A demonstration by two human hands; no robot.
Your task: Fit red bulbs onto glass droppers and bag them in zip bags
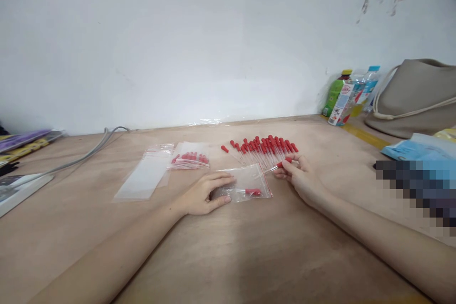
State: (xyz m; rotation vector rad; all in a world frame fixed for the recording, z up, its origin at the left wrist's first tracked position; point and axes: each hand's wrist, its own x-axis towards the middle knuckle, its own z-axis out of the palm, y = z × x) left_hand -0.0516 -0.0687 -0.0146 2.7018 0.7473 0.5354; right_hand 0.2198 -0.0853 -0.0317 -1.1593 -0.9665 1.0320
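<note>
My left hand pinches the open end of a small clear zip bag lying on the wooden table; one red-capped dropper lies inside it. My right hand holds a red-capped dropper by its bulb, its tip at the bag's right edge. Just behind lies a row of several red-capped droppers.
A filled bag of droppers and empty clear bags lie to the left. A grey cable and books sit far left. Bottles, a beige bag and blue packets stand at the right.
</note>
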